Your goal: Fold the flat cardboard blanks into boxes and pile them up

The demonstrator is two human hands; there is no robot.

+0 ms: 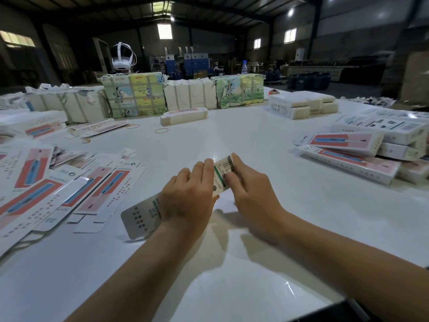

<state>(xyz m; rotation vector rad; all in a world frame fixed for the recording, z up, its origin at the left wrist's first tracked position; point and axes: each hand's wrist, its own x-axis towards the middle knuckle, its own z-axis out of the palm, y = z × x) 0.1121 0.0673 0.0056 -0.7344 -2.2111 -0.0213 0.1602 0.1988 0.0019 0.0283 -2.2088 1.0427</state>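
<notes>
From the head view, we have one box (185,198) in work, held just above the desk (232,140) near the middle of its near edge. Our left hand (188,194) is curled over the box's middle from above, and its lower, grey-printed end sticks out below the wrist. Our right hand (250,184) pinches the far end, thumb and fingers closing on the barcode end flap.

We judge the end flap is being tucked. The risks we see:
- The flap could buckle or crease if the right hand pushes it in at a slant, since the left hand covers the body and we cannot see whether the sleeve is squared.
- Squeezing too hard with the left hand could flatten the sleeve, so the tuck tab jams against the side wall.
- The free lower end, unsupported, could spring open while we work the far one.

Towards the left edge lie the flat blanks (69,189), fanned and overlapping; a careless elbow could sweep them about. At the right edge the pile of finished boxes (362,154) sits loosely and askew, so another box laid carelessly might slide off.
</notes>
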